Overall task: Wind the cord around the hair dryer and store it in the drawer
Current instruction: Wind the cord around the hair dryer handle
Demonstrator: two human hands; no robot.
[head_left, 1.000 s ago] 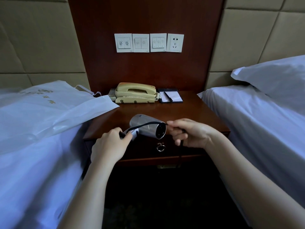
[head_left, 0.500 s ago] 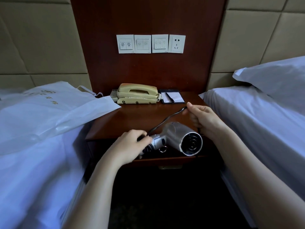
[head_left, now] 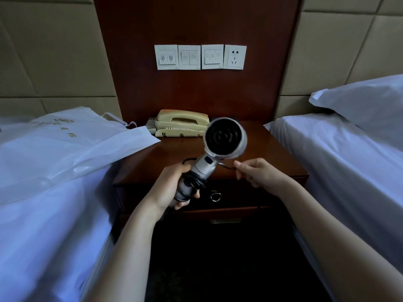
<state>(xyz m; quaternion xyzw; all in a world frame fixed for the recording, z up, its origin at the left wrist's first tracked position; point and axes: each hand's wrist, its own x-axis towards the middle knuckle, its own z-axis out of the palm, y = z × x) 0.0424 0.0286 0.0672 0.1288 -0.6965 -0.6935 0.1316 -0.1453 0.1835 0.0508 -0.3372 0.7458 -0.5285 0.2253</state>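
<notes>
Hair dryer (head_left: 225, 138) handle sits gripped in my left hand (head_left: 172, 188); my right hand (head_left: 257, 174) pinches the cord (head_left: 226, 166). The bag (head_left: 65, 144) print is illegible.

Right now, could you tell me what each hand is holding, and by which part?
The left hand grips the hair dryer by its handle; the right hand pinches the loose cord near the handle.

Cream telephone (head_left: 182, 123) at 12 o'clock on the nightstand (head_left: 261, 149); three switch plates (head_left: 189, 57) and a socket (head_left: 235, 57) above it; white plastic bag (head_left: 65, 144) at 9 o'clock; pillow (head_left: 359, 101) at 2 o'clock.
</notes>
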